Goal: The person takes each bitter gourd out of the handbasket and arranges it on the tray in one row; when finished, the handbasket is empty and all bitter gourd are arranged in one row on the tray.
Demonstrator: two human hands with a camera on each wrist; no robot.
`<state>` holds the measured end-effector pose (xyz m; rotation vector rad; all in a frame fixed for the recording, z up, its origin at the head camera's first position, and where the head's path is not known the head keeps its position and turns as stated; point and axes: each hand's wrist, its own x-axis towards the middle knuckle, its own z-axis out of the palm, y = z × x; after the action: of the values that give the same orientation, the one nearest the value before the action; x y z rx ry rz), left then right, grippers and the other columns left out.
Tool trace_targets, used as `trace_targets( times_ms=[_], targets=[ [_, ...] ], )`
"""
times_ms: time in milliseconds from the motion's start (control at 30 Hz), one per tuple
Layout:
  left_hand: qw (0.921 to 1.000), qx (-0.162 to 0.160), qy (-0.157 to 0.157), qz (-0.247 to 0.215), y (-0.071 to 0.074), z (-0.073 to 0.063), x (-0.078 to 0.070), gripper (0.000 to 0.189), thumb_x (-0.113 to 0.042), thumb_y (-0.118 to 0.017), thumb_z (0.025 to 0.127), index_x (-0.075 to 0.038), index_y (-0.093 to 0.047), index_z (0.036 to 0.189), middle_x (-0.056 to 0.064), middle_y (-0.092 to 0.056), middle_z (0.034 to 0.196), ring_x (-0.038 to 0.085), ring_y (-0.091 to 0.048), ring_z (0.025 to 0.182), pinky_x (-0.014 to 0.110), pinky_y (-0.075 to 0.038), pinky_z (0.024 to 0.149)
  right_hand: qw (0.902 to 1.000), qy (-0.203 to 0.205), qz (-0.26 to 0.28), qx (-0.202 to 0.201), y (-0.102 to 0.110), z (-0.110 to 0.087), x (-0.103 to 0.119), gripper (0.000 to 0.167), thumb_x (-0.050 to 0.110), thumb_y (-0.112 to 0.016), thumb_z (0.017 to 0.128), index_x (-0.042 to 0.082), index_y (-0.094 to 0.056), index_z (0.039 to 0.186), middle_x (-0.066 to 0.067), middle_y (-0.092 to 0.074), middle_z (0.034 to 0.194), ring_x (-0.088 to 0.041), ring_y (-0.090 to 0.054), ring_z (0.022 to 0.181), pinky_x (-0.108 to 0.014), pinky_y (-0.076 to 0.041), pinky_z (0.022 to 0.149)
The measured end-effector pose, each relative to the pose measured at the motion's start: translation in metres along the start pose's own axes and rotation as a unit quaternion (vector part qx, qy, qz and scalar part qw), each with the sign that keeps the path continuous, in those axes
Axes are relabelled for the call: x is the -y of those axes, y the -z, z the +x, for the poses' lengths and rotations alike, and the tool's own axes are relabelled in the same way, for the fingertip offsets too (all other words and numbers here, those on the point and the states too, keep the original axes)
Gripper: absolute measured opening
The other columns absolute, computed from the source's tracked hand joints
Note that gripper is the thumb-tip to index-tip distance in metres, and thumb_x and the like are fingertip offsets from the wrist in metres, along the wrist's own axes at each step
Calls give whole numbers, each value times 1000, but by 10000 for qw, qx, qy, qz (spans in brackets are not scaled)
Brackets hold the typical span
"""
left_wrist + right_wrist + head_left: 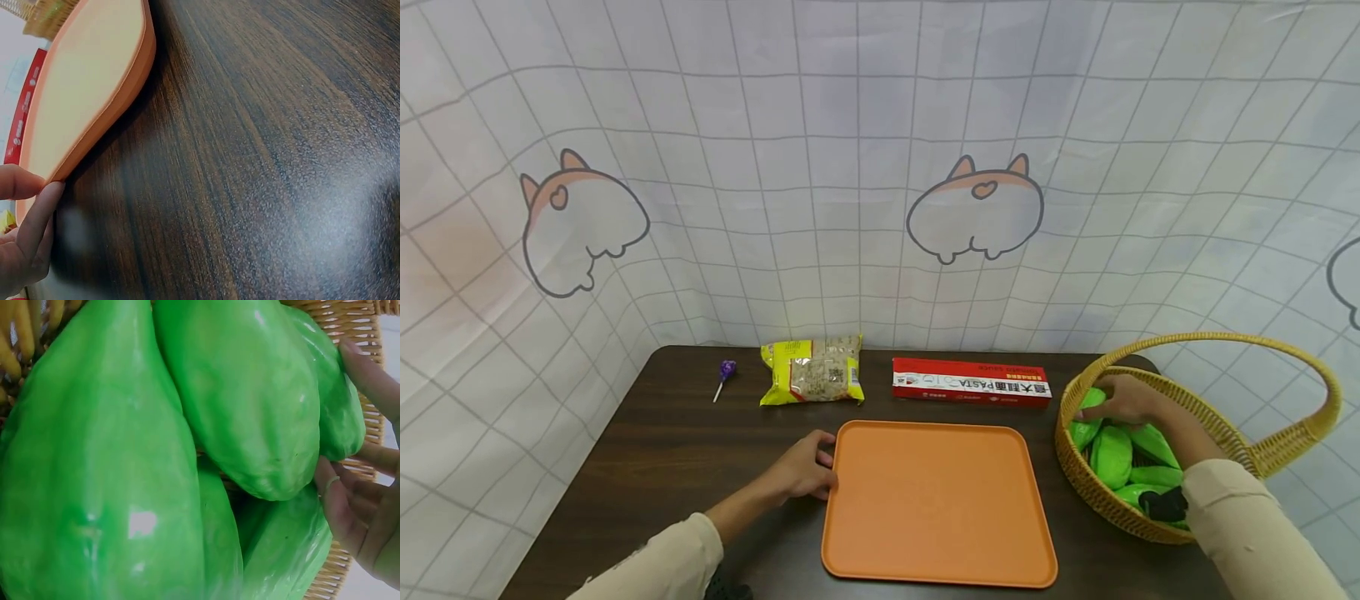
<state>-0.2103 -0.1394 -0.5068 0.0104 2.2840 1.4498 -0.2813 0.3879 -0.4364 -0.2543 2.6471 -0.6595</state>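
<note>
1. The left hand (808, 467) is at the left edge of a flat, orange, rounded-corner tray (936, 500). Its thumb and a finger close on the raised rim in a narrow pinch, with no gap visible between them; how firmly they press, I cannot tell.
2. The tray lies on a dark brown wood-grain table (655, 475), in front of the person.
3. The right hand (1127, 398) reaches into a yellow-tan woven basket (1078, 471) with a tall arched handle, to the right of the tray.
4. In the right wrist view, its thumb and fingers stand moderately apart, bent around a glossy green vegetable-like piece (340, 425) near the basket wall: thumb on one side, fingers at its lower end. That piece is inside the basket. A thin ring (333, 481) circles one finger.
5. More glossy, bright-green, elongated pieces (1111, 458) lie against one another in the basket.
6. Behind the tray lies a long red-and-white cardboard pasta box (972, 382), its lettering upside down in the head view.
7. Left of the box are a yellow, partly clear plastic bag (820, 371) with pale contents and a purple-wrapped lollipop (727, 369) on a white stick.
8. Cream sleeves (658, 558) cover both forearms.
</note>
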Motion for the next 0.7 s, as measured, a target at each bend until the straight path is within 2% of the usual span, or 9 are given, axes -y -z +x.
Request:
trace_targets(
  times_ms=[100,167,267,400,533,600,700],
  targets=[
    [10000,13,11,-41,0,0,0,69,8,-73,77,5,-44,139,17,-59,102,20,-66,70,37,-64,62,9999,-36,-92,-62,1,-1,2,91,43,-75,87,-20,-37,142,-47,-44,134,-39,-64,101,-35,-59,63],
    [10000,-19,31,-69,0,0,0,67,7,-72,78,5,-45,138,16,-58,101,20,-66,70,37,-64,61,9999,-86,-30,-73,0,-1,2,91,42,-75,88,-19,-36,143,-47,-44,134,-36,-65,96,-36,-60,62],
    [9999,-64,52,-106,0,0,0,63,6,-72,79,4,-46,137,16,-58,100,20,-66,70,37,-64,61,9997,-151,124,-144,-1,-1,4,88,41,-76,87,-16,-40,143,-42,-51,128,-26,-64,79,-35,-58,59],
    [9997,-156,102,-155,-1,1,1,60,5,-71,79,4,-48,135,15,-58,99,21,-65,70,37,-64,60,9986,-55,489,-205,-3,-1,5,69,34,-75,90,-10,-50,136,-35,-56,122,-17,-61,67,-33,-55,58],
    [9997,-196,78,-107,-1,1,0,61,6,-73,78,3,-49,134,15,-58,98,21,-65,71,37,-63,60,9958,125,884,-197,-2,-4,6,52,27,-72,93,-6,-55,130,-44,-42,140,-25,-68,83,-34,-58,66],
    [9997,-214,60,-92,-1,1,0,62,6,-73,77,3,-49,134,15,-57,98,21,-64,72,38,-63,59,9950,182,968,-192,-1,-5,6,52,27,-71,94,-6,-54,129,-47,-29,147,-31,-68,93,-35,-59,70],
    [9997,-225,53,-81,-1,1,0,62,7,-73,76,3,-50,134,15,-57,98,22,-64,73,38,-63,59,9944,192,1018,-196,-1,-7,5,55,29,-70,94,-8,-50,130,-50,-21,148,-35,-67,101,-37,-60,73]
  ],
)
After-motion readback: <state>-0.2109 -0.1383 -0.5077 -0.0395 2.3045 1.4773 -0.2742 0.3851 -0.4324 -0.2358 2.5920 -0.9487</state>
